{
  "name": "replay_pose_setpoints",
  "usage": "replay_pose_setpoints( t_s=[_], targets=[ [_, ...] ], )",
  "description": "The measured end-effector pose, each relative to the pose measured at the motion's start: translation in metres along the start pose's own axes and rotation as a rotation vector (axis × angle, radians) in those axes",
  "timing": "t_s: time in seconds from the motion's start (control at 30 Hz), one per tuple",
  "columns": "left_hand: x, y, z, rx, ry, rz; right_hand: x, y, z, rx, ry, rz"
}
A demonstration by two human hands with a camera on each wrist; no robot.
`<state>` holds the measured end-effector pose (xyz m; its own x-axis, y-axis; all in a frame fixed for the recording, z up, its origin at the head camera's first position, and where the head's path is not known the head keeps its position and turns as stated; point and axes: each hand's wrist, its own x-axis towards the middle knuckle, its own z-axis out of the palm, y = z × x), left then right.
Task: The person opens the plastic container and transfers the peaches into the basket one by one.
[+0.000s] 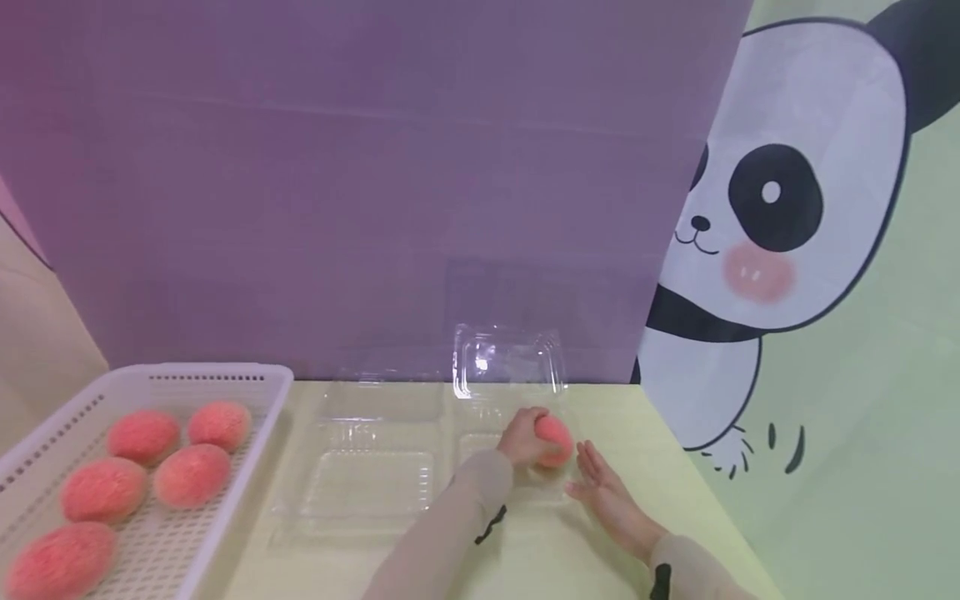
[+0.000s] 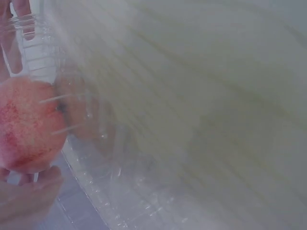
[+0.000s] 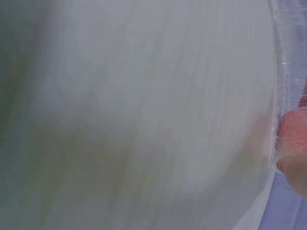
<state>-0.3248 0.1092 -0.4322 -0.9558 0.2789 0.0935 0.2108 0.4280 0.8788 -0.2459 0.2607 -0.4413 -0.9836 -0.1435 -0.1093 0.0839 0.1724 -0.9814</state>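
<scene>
My left hand grips a pinkish-red peach within the right part of a clear plastic clamshell box. The box's lid stands raised at the back. Close up in the left wrist view, the peach has speckled skin and a dark dimple. Just right of the peach, my right hand is held with straight fingers, apart from it in the head view. In the right wrist view, the peach shows only partly, behind the clear box wall.
A second clear clamshell box lies open to the left, its lid folded back. Further left stands a white perforated basket with several peaches. A purple panel rises behind the pale table.
</scene>
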Motion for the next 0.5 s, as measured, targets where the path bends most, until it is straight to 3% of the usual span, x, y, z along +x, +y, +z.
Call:
replay_pose_setpoints(
  t_s=[0.23, 0.5],
  targets=[
    [-0.0026, -0.0033, 0.0028, -0.022, -0.049, -0.002, 0.001, -0.0001, 0.0018, -0.024, -0.014, 0.001],
    [-0.0097, -0.0004, 0.007, -0.015, -0.174, -0.037, 0.0014, 0.0008, -0.0002, -0.005, -0.011, 0.004]
  ],
)
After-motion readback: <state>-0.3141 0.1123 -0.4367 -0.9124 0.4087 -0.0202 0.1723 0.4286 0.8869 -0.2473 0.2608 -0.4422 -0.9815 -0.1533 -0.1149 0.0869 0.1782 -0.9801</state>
